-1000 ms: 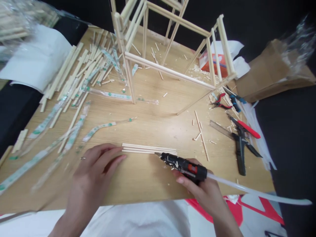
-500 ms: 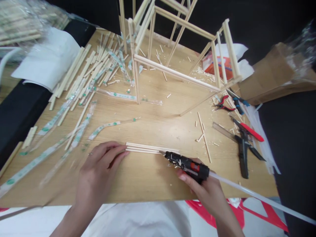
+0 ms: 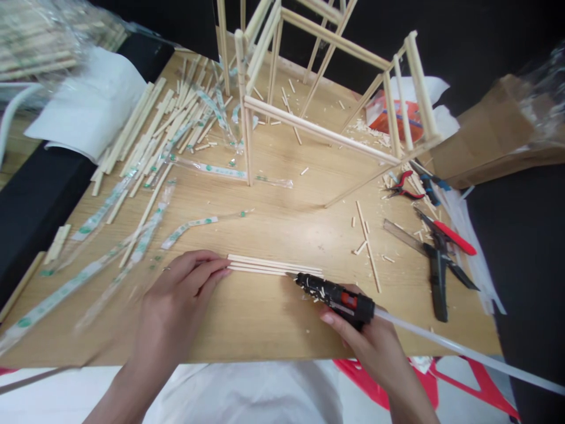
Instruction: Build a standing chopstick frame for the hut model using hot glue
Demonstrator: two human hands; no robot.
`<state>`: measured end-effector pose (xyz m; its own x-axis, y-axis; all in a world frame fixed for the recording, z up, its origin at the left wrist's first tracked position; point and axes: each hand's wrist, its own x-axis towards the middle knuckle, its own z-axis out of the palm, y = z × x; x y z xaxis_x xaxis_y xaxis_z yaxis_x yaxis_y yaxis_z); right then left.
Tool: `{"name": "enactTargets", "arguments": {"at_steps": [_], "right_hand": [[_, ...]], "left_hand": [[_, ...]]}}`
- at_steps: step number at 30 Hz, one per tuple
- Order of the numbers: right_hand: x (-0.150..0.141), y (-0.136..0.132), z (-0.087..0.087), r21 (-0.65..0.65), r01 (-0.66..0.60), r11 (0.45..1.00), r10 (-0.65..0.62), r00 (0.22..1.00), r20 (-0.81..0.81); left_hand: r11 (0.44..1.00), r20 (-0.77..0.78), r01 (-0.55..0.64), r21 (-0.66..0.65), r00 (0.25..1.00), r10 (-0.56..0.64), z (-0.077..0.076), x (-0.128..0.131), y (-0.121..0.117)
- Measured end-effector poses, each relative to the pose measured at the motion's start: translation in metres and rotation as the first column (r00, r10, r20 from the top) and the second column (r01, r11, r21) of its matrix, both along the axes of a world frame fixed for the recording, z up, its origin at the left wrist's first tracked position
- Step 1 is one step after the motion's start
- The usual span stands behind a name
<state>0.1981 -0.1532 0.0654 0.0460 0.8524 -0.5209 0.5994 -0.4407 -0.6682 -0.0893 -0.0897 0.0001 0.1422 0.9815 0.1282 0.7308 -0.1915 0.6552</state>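
Several thin wooden sticks [image 3: 260, 264] lie side by side at the front of the table, pointing left to right. My left hand [image 3: 180, 300] pinches their left ends between closed fingers. In my right hand [image 3: 368, 330] is a black glue gun [image 3: 338, 297], with a long translucent glue stick [image 3: 441, 341] coming out of its back. The gun's nozzle meets the front edge of the sticks near their right part; whether glue is flowing cannot be made out. Bits of wood cling to the gun's barrel.
A frame of wooden sticks [image 3: 322, 131] stands at the back. Loose chopsticks [image 3: 136, 126] and torn wrappers [image 3: 189, 228] lie at left. Red-handled pliers [image 3: 405, 187], a black and red cutter [image 3: 438, 265] and a brown paper bag [image 3: 481, 129] are at right.
The whole view has shifted slightly. Nozzle and sticks stay together, the tip a touch further left along the sticks; both hands keep their hold.
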Motion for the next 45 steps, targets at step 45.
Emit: {"name": "enactTargets", "arguments": {"at_steps": [45], "right_hand": [[-0.050, 0.047, -0.005, 0.097, -0.226, 0.969, 0.229, 0.973, -0.025]], "left_hand": [[0.997, -0.039, 0.026, 0.073, 0.999, -0.023, 0.005, 0.004, 0.003]]}}
